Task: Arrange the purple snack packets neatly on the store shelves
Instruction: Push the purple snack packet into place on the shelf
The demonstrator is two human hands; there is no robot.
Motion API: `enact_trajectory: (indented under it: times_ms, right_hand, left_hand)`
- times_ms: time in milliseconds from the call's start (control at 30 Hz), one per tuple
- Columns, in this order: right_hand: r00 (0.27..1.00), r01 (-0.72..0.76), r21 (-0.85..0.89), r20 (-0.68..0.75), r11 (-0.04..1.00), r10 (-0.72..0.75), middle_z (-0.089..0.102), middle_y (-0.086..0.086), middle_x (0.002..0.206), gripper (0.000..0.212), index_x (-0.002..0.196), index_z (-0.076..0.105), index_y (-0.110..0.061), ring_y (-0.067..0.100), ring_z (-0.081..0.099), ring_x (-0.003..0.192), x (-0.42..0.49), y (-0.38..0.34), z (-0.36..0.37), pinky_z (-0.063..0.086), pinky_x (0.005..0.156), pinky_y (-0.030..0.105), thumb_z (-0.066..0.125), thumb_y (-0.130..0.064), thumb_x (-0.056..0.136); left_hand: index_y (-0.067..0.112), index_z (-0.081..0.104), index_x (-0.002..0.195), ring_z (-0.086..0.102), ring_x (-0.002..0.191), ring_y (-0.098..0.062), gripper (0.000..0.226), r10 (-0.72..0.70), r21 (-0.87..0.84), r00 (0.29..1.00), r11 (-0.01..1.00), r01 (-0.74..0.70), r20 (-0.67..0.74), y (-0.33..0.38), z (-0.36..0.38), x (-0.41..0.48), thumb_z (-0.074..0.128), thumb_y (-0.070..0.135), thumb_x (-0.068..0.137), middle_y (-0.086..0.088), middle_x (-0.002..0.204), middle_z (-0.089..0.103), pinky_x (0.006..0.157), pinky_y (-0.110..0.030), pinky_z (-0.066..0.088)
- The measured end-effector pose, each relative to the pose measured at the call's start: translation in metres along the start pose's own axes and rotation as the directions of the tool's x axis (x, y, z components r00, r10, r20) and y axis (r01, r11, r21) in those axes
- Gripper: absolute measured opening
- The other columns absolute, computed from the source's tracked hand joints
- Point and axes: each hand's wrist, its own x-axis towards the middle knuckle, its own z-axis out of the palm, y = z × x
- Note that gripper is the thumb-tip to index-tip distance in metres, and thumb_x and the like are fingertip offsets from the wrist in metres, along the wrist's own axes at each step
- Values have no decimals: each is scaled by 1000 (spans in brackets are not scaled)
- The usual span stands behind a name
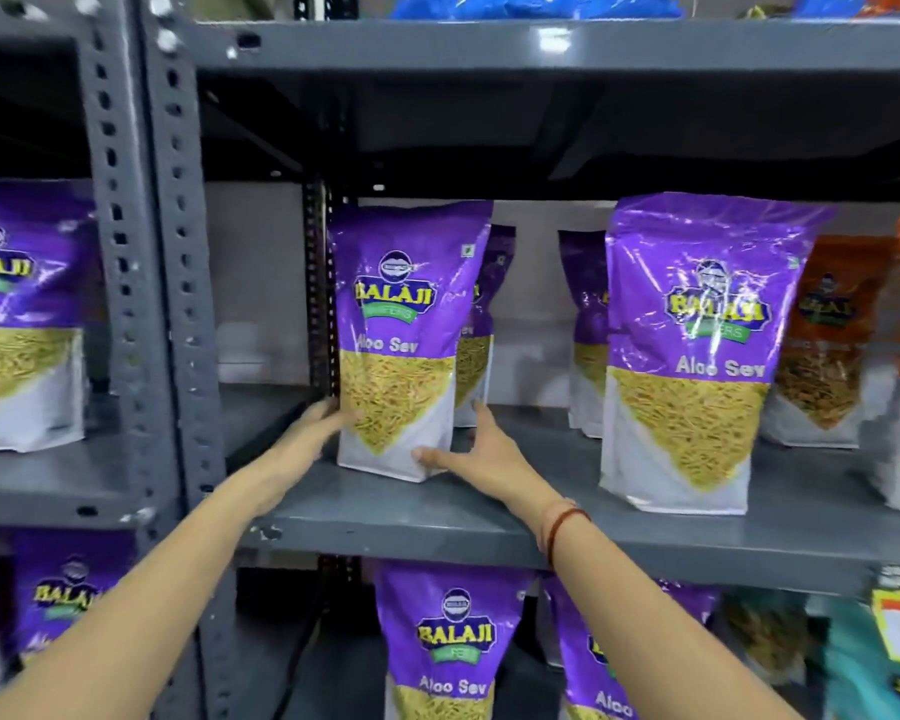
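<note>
A purple Aloo Sev packet [401, 324] stands upright at the left end of the grey middle shelf [437, 522]. My left hand [313, 433] presses flat against its lower left side. My right hand [468, 454] grips its lower right corner, thumb on the front. A second purple packet [692, 350] stands upright further right, nearer the shelf's front edge. Two more purple packets [481, 324] [585, 330] stand behind these, partly hidden.
Orange packets [827, 340] fill the right end of the shelf. A perforated grey upright [172, 283] divides this bay from the left one, which holds a purple packet [22, 314]. More purple packets [442, 641] stand on the shelf below. Blue packets [531, 5] lie above.
</note>
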Motion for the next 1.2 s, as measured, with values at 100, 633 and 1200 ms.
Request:
enact_trajectory:
  times_ms: [100,633,1200]
  right_hand:
    - [999,-14,42,30,999,12,56,-1,136,102,140,34,-27,20,53,125,9,3,3,41,108,37,84,-53,55]
    - [999,35,208,-4,978,-35,69,18,113,61,117,59,-7,32,65,107,-10,24,-22,51,99,42,86,-9,62]
    - [998,50,152,-56,987,-42,71,11,99,70,108,63,-20,25,68,95,-10,28,-23,54,92,41,92,-34,46]
  left_hand:
    - [27,57,116,57,116,-15,58,11,69,999,998,-14,49,-2,0,-1,69,50,63,6,119,65,109,-37,35]
    - [31,62,109,68,102,-17,51,126,23,961,991,-135,245,-5,0,-19,79,19,64,1,107,73,92,-27,52]
    - [26,54,124,68,102,-18,67,121,-12,949,992,-122,293,-6,-1,-20,79,26,61,0,106,75,91,-29,53]
